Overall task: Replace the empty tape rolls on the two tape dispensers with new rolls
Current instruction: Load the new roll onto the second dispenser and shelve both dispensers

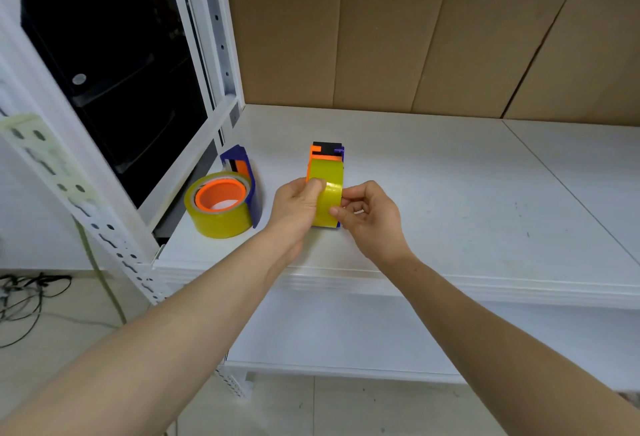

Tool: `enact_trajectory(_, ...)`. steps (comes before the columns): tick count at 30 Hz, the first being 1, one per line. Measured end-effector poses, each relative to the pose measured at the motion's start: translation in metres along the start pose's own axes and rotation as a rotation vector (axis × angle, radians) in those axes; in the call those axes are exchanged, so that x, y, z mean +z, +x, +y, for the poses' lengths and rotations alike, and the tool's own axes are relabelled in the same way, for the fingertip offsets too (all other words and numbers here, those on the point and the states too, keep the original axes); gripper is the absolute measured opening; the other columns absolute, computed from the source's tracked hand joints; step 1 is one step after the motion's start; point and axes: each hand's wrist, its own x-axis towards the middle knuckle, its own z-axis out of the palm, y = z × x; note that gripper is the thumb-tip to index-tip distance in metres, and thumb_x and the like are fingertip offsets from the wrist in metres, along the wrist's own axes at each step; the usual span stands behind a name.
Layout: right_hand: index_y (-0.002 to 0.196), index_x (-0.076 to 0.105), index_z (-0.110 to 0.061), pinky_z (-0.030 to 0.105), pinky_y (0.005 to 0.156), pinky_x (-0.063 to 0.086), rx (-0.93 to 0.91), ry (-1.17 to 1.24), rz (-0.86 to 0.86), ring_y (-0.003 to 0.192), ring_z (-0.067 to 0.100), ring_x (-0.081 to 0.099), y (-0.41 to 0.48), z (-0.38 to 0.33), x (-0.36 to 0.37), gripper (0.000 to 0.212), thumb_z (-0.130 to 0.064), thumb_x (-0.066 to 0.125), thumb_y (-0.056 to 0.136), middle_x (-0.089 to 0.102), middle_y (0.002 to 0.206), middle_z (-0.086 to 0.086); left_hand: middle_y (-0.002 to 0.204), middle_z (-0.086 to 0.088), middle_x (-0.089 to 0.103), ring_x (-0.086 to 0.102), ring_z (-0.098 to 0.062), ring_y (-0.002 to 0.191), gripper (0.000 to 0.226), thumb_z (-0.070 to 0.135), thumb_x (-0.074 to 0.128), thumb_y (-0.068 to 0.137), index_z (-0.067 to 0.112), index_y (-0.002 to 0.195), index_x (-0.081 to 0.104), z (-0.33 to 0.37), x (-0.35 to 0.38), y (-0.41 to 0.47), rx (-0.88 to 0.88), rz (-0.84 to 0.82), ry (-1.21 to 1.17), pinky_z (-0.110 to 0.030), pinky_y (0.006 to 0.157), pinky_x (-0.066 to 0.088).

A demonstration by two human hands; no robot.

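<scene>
Backdrop: cardboard sheets (415, 37) line the wall behind a white shelf (467, 200); white slotted racking stands at the left.
Dispenser 1: the left dispenser (242, 172), blue frame with orange hub, lies on its side near the shelf's left edge with a yellow roll (218, 214) on the hub, apparently already refilled.
Dispenser 2: the centre dispenser (325, 153) stands upright, long axis running away from the person, cutter end far.
New roll: the mounted roll (329, 193) sits on edge in dispenser 2, directly between both hands.
Left hand: left hand (298, 203) is curled, thumb pressed on the roll's left face (steadying it).
Right hand: right hand (367, 214) pinches at the roll's near right edge, probably picking for the tape end.
Governing relation: the free end must be drawn away from the person toward the cutter; the right hand is better placed.
</scene>
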Motion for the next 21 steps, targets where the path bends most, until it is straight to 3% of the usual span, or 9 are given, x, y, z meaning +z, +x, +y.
enact_trajectory(5,0.078,0.048,-0.027,0.033,0.070,0.051,-0.012,-0.032,-0.038,0.069,0.015,0.052,-0.001,0.000,-0.001,0.031,-0.004,0.070,0.078,0.057,0.076,-0.007,0.074,-0.008,0.055,0.050,-0.015,0.059,0.016,0.016,0.048,0.091,0.011,0.078,0.055,0.000,0.002,0.000,-0.029,0.030,0.010,-0.011,0.044,0.041)
enact_trajectory(8,0.077,0.051,-0.022,0.024,0.063,0.051,0.071,-0.011,-0.061,0.066,0.015,0.052,0.002,-0.005,-0.005,0.028,-0.002,0.070,0.076,0.057,0.074,-0.003,0.074,-0.008,0.053,0.050,-0.016,0.062,0.016,0.016,0.047,0.091,0.012,0.077,0.054,0.002,0.002,-0.001,-0.036,0.035,0.015,-0.021,0.052,0.041)
enact_trajectory(11,0.091,0.059,-0.013,0.022,0.059,0.047,0.322,0.206,-0.033,0.070,0.014,0.056,0.013,-0.017,-0.006,0.009,-0.020,0.060,0.085,0.060,0.077,0.002,0.068,0.000,0.056,0.056,-0.006,0.056,0.026,0.011,0.044,0.093,0.017,0.070,0.054,0.002,0.001,-0.010,0.003,-0.026,0.013,-0.010,0.045,0.044)
enact_trajectory(13,0.100,0.062,-0.010,0.025,0.060,0.046,0.378,0.163,-0.054,0.071,0.015,0.058,0.023,-0.021,-0.002,0.029,-0.036,0.052,0.090,0.062,0.080,0.002,0.070,0.003,0.060,0.061,-0.001,0.053,0.027,0.009,0.042,0.095,0.019,0.075,0.056,0.003,0.001,-0.018,0.017,-0.086,-0.010,-0.006,0.045,0.044)
enact_trajectory(16,0.092,0.061,0.005,0.028,0.060,0.042,0.239,0.046,-0.048,0.066,0.019,0.051,0.023,-0.021,0.008,0.041,-0.033,0.047,0.094,0.056,0.074,0.011,0.053,0.008,0.065,0.061,0.004,0.045,0.027,0.005,0.039,0.096,0.016,0.078,0.056,0.004,0.000,-0.022,0.022,-0.116,-0.058,-0.008,0.043,0.044)
enact_trajectory(18,0.091,0.059,0.006,0.035,0.067,0.044,0.130,-0.068,-0.037,0.072,0.027,0.051,0.018,-0.014,0.011,0.042,-0.033,0.044,0.096,0.055,0.079,0.018,0.046,0.011,0.062,0.059,0.004,0.042,0.028,0.006,0.040,0.096,0.014,0.074,0.055,0.005,0.000,-0.022,0.026,-0.092,-0.057,-0.008,0.040,0.042)
enact_trajectory(21,0.107,0.061,-0.007,0.019,0.065,0.037,-0.009,-0.288,-0.045,0.083,0.022,0.049,0.009,-0.005,0.012,0.032,-0.028,0.039,0.098,0.053,0.093,0.014,0.054,0.004,0.058,0.054,0.003,0.039,0.030,0.008,0.042,0.095,0.015,0.068,0.055,0.005,0.001,-0.017,0.013,-0.037,-0.050,-0.009,0.039,0.041)
